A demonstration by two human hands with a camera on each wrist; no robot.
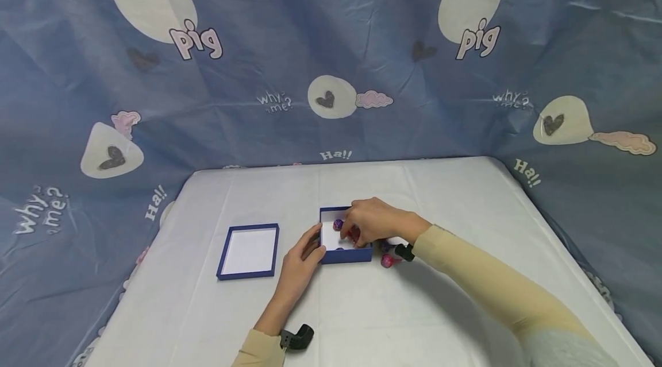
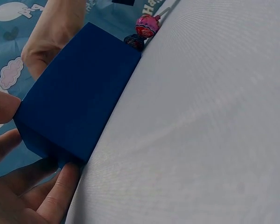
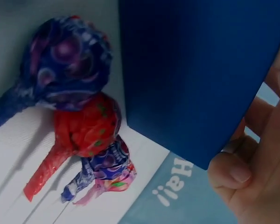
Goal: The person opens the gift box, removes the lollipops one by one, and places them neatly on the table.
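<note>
An open blue box (image 1: 346,256) with a white inside stands on the table. My left hand (image 1: 300,269) holds its left side, thumb at the front corner and fingers along the wall. My right hand (image 1: 369,220) reaches over the box's right wall with curled fingers, pinching a red-wrapped lollipop that they mostly hide. Inside the box lies a purple-wrapped lollipop (image 1: 338,224). Right of the box, beneath my right wrist, are several lollipops: a blue-purple one (image 3: 67,63), a red one (image 3: 88,126), another blue-purple one (image 3: 111,163) and a pink one (image 1: 387,261).
A shallow blue lid (image 1: 248,275) with a white inside lies left of the box. The white cloth-covered table (image 1: 207,327) ends at the back against a blue printed curtain (image 1: 289,39).
</note>
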